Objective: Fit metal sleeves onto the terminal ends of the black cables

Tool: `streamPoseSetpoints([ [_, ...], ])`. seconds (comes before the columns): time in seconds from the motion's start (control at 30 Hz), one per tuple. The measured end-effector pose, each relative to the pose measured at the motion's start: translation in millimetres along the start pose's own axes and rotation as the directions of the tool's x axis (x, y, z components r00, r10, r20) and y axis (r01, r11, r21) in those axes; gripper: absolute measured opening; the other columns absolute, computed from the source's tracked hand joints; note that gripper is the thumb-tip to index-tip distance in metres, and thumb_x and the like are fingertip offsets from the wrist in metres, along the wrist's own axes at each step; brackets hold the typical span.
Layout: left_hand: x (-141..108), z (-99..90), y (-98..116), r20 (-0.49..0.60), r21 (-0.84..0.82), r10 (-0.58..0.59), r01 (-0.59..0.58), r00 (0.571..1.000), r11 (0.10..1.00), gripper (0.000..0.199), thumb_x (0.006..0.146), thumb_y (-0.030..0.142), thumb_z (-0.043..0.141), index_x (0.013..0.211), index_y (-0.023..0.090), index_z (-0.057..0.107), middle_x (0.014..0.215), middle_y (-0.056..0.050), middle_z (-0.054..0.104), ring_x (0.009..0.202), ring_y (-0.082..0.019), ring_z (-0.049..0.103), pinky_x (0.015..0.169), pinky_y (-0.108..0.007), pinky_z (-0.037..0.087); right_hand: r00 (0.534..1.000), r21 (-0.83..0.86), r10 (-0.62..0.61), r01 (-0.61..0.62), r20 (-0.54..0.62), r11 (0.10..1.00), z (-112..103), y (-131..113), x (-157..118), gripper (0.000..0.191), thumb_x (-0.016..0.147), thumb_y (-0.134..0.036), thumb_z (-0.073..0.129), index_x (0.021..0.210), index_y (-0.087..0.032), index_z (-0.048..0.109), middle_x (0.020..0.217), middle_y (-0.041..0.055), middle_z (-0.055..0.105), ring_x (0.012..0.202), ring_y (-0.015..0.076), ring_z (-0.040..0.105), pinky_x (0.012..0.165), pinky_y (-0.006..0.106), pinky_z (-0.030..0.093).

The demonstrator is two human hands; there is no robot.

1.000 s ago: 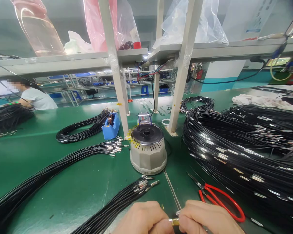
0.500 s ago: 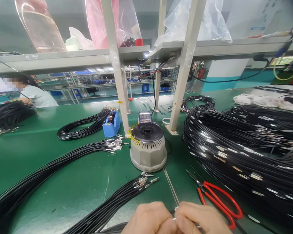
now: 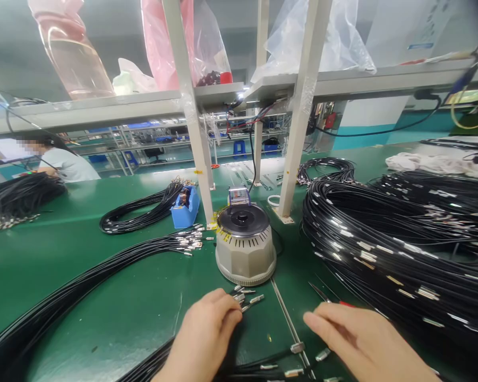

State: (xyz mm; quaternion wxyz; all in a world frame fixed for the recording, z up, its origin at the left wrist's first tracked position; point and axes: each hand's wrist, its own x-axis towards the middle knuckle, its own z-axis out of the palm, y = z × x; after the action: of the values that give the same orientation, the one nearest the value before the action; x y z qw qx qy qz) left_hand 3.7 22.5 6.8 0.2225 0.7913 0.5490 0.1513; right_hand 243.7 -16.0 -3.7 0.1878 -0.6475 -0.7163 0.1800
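Observation:
My left hand (image 3: 207, 331) lies over the near bundle of black cables (image 3: 149, 366), its fingers curled round the cables just behind their silver metal ends (image 3: 256, 300). How many strands it grips is hidden under the hand. On the right, my right hand (image 3: 358, 337) is open, with nothing seen in its fingers, above the red-handled pliers (image 3: 321, 292). Most of the pliers' handles are covered by that hand. Between the hands, a small metal clip piece (image 3: 297, 347) sits on a thin metal strip (image 3: 284, 307), near loose cable ends (image 3: 322, 354).
A round grey machine with a black top (image 3: 245, 254) stands ahead. Beside it are a blue tape dispenser (image 3: 185, 209) and a shelf post (image 3: 197, 143). Large coils of black cable (image 3: 354, 249) fill the right; another bundle (image 3: 115, 270) lies left. A person (image 3: 69, 162) sits far left.
My hands, together at the near edge before, have parted. The left moved forward and left onto the cable bundle; the right moved right over the pliers. The view shifted slightly.

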Motion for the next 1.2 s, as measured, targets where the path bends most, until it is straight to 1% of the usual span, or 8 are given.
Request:
streamPoseSetpoints([
  [0.17,2.3,30.5,5.4,-0.043,0.434,0.072,-0.047,0.996,0.9,0.017,0.088,0.006,0.058,0.091,0.019,0.069,0.093,-0.003,0.068,0.088,-0.024,0.064,0.071,-0.033,0.051,1.0,0.382,-0.005,0.007,-0.007,0.924,-3.3,-17.4,24.8,0.032,0.089,-0.043,0.05,0.066,-0.024,0.061,0.058,-0.0035,0.055,0.056,0.0165,0.05,0.052,0.026,0.037],
  [0.4,6.8,41.2,3.8,-0.131,0.515,0.099,-0.017,0.987,0.857,0.02,0.085,0.002,0.058,0.089,0.017,0.07,0.089,-0.007,0.07,0.086,-0.028,0.064,0.072,-0.038,0.051,0.99,0.722,0.121,-0.029,-0.075,0.691,1.0,-35.4,59.5,0.027,0.079,-0.043,0.061,0.079,-0.017,0.071,0.07,0.0022,0.07,0.059,0.0159,0.056,0.058,0.027,0.044],
  [0.5,4.4,44.2,2.7,-0.159,0.491,0.08,0.009,0.984,0.871,0.02,0.086,0.003,0.056,0.086,0.015,0.071,0.089,-0.01,0.07,0.087,-0.031,0.063,0.074,-0.042,0.05,0.977,0.824,0.204,-0.062,-0.066,0.563,-1.5,-45.3,69.9,0.03,0.078,-0.042,0.064,0.088,-0.014,0.073,0.076,0.005,0.074,0.06,0.0135,0.056,0.052,0.023,0.041],
  [0.63,2.3,44.4,-0.4,-0.147,0.393,0.06,0.002,0.987,0.92,0.03,0.088,-0.001,0.043,0.089,0.013,0.07,0.091,-0.013,0.07,0.088,-0.033,0.064,0.078,-0.046,0.049,0.974,0.931,0.199,-0.168,0.106,0.323,0.1,-71.7,78.8,0.028,0.083,-0.037,0.065,0.089,-0.012,0.074,0.083,0.0101,0.077,0.062,0.0127,0.064,0.048,0.019,0.043],
  [0.77,2.4,38.1,-5.9,-0.103,0.186,0.005,0.014,0.995,0.982,0.033,0.086,-0.005,0.038,0.093,0.012,0.065,0.082,-0.009,0.071,0.075,-0.023,0.067,0.065,-0.031,0.051,0.955,0.957,0.163,-0.268,0.248,0.115,10.6,-103.8,87.9,0.021,0.085,-0.031,0.068,0.092,-0.011,0.072,0.093,0.013,0.077,0.07,0.0155,0.071,0.051,0.02,0.051],
  [0.87,2.7,30.5,-8.0,-0.063,0.016,0.019,-0.018,0.998,1.0,0.026,0.089,0.003,0.045,0.101,0.016,0.065,0.087,-0.004,0.072,0.079,-0.018,0.067,0.068,-0.023,0.05,0.938,0.955,0.197,-0.295,0.284,0.029,18.6,-118.4,97.6,0.022,0.084,-0.032,0.07,0.093,-0.012,0.07,0.099,0.0128,0.076,0.077,0.016,0.072,0.05,0.018,0.052],
  [1.07,1.1,15.8,-11.3,0.005,-0.173,-0.009,0.01,1.0,0.985,0.02,0.088,0.016,0.052,0.083,0.019,0.071,0.083,-0.004,0.073,0.073,-0.019,0.065,0.064,-0.023,0.044,0.939,0.956,0.188,-0.292,0.287,-0.002,15.8,-123.7,90.7,0.019,0.078,-0.031,0.075,0.084,-0.013,0.073,0.083,0.0067,0.075,0.069,0.011,0.066,0.052,0.015,0.048],
  [1.2,-0.1,10.6,-15.1,0.023,-0.265,-0.099,0.101,0.995,0.959,0.019,0.084,0.015,0.051,0.077,0.018,0.068,0.072,-0.003,0.069,0.067,-0.018,0.06,0.059,-0.023,0.04,0.982,0.957,0.046,-0.19,0.184,0.219,5.9,-102.0,64.1,0.03,0.073,-0.044,0.079,0.072,-0.015,0.074,0.071,0.0043,0.073,0.06,0.0112,0.06,0.055,0.017,0.048],
])
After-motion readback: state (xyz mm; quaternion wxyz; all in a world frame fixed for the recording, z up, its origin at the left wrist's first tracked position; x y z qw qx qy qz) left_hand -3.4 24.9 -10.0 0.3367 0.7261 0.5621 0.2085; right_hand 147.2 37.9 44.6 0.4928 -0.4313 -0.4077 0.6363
